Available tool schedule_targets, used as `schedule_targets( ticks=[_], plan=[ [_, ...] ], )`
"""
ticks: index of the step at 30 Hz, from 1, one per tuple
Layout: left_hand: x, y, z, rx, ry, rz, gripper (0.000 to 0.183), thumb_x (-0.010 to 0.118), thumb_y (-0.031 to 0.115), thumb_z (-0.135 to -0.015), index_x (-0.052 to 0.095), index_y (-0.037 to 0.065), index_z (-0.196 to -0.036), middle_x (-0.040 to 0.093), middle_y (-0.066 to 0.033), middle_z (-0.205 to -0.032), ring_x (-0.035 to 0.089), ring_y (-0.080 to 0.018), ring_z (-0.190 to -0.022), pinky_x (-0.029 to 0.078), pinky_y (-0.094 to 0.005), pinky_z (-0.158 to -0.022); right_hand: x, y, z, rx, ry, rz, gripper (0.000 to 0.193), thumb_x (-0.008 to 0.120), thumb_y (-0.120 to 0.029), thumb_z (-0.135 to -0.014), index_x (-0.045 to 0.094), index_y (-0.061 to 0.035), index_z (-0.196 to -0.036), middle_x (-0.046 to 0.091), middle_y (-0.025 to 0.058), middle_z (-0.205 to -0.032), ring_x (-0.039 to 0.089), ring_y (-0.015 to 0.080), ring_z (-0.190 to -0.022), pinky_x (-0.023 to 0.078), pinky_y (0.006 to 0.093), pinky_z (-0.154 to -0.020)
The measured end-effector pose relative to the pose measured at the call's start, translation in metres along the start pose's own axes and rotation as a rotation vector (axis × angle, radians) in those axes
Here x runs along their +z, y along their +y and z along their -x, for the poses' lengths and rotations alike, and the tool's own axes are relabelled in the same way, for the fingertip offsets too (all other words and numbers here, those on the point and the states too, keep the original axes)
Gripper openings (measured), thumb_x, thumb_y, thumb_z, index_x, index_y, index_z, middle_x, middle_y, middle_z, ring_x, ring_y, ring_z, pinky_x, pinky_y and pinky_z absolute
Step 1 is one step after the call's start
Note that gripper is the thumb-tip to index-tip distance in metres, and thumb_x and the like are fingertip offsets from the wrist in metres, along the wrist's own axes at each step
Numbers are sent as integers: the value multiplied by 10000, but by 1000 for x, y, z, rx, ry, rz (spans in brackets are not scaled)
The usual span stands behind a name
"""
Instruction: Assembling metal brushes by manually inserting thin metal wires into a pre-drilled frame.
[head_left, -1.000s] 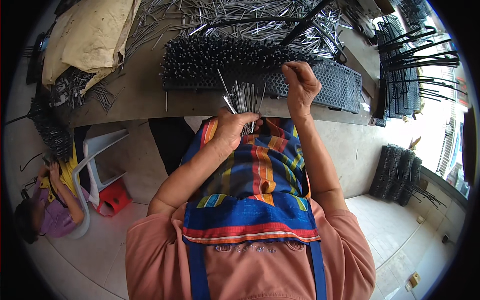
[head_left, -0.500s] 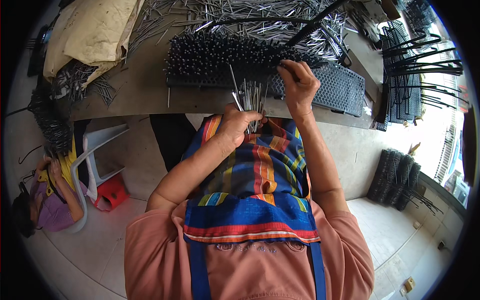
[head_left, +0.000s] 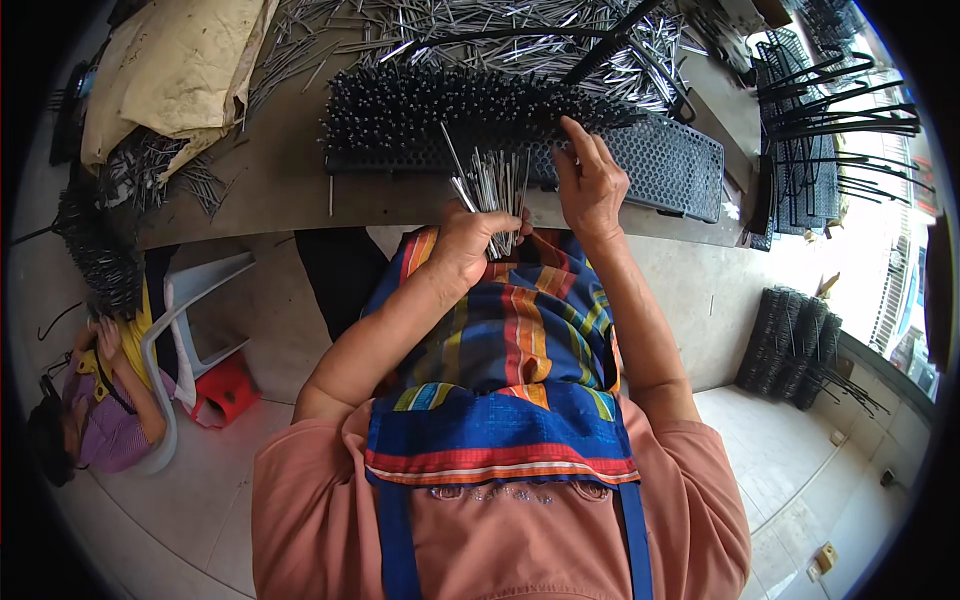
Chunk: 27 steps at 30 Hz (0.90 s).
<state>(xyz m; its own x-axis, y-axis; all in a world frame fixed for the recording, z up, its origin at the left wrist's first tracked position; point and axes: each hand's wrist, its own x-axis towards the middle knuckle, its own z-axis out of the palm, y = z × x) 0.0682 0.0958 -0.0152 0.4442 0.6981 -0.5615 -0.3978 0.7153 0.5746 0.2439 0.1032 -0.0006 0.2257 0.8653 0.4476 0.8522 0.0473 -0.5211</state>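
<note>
A bundle of thin silvery metal rods (head_left: pixel 500 178) stands upright in my left hand (head_left: pixel 468 240), whose fingers wrap round its lower part at the table's front edge. One rod leans out of the bundle to the left. My right hand (head_left: pixel 594 198) is raised at the front edge of a black perforated rack (head_left: pixel 680 165). Its index finger stretches toward the rods in the rack, the thumb stands apart, and no rod shows between them. Dense rods with black shafts and shiny tips (head_left: pixel 430 115) fill the rack's left and middle part; bare holes show at its right.
Loose metal rods (head_left: pixel 480 30) lie heaped behind the rack. A tan sack (head_left: pixel 190 70) and more rods are at the left. Long black hooked bars (head_left: pixel 850 125) stick out at the right. A person (head_left: pixel 115 400) sits at the left beside a grey chair (head_left: pixel 205 275) and a red stool (head_left: pixel 222 390).
My right hand has drawn back slightly from the rack, and its fingers have gone from pinched to apart. The left hand still grips the bundle of rods.
</note>
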Motion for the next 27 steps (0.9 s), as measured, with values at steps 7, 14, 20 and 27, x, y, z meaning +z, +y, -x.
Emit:
schedule_targets(
  ticks=[7,14,20,27],
  plan=[
    [9,3,6,6,-56,-72,293,629,-129,-725,668,-23,-996,708,-109,-851,702,-223,-726,559,-341,-599,-13,-4,15,744,-476,-815,72,710,-71,-839,686,-7,-813,562,-22,-613,488,52,-545,347,232,-487],
    [-3,-7,-2,-59,99,-118,238,652,-65,-762,664,-12,-993,708,-129,-881,711,-250,-729,576,-350,-628,-17,7,1,714,-3,-967,48,688,-41,-865,686,-7,-831,587,-11,-671,479,49,-531,351,190,-493],
    [6,-6,2,13,82,-107,208,669,-57,-766,662,-32,-973,708,-141,-845,709,-251,-705,580,-347,-611,-2,27,-10,234,176,-614,75,690,22,-849,717,-30,-894,612,-40,-761,503,20,-600,375,167,-541],
    [-1,-6,0,-3,69,-178,193,684,-55,-763,665,-34,-954,707,-143,-826,707,-251,-695,589,-352,-617,-3,26,-11,200,124,-559,87,701,59,-808,714,1,-872,621,-12,-763,533,32,-641,404,182,-563]
  ],
)
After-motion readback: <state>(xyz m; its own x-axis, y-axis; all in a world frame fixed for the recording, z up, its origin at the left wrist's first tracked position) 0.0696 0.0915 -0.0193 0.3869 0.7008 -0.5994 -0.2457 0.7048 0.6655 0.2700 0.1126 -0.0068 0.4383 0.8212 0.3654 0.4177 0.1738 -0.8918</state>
